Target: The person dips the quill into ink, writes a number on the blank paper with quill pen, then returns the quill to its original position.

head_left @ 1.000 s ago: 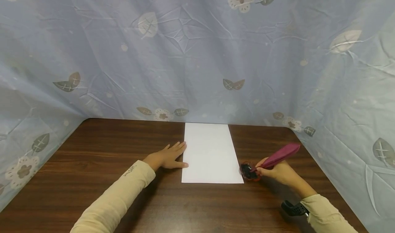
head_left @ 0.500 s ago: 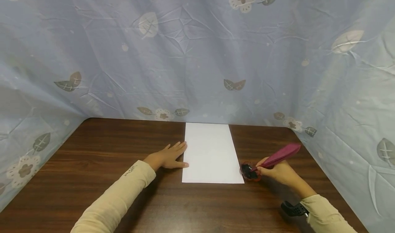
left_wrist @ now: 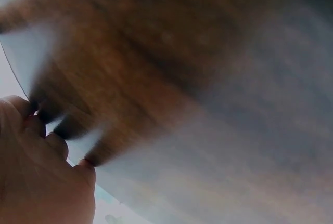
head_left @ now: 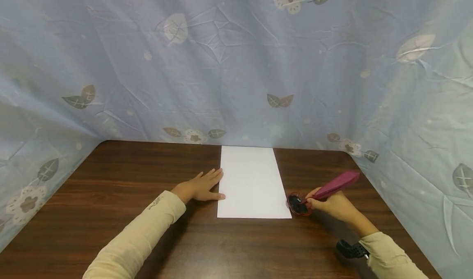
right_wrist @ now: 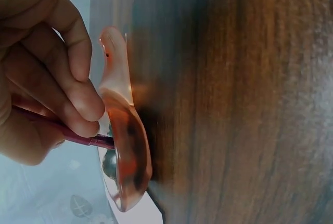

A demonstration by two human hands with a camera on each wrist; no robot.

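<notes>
A blank white sheet of paper (head_left: 253,180) lies on the table. My left hand (head_left: 201,187) rests flat with fingers spread, its fingertips and thumb on the paper's left edge. To the right, my right hand (head_left: 334,208) pinches a purplish-red quill pen (head_left: 339,183) between thumb and fingers, the broad feather-shaped end leaning up to the right. In the right wrist view the pen's thin shaft (right_wrist: 78,136) slants down into a translucent reddish dish (right_wrist: 139,148) holding something dark; its tip is hidden there. The dish sits beside the paper's lower right corner.
The brown wood-grain table (head_left: 236,246) reaches back to a pale blue curtain (head_left: 236,86) with leaves and flowers, which also encloses both sides. A black band (head_left: 352,249) hangs at the right wrist.
</notes>
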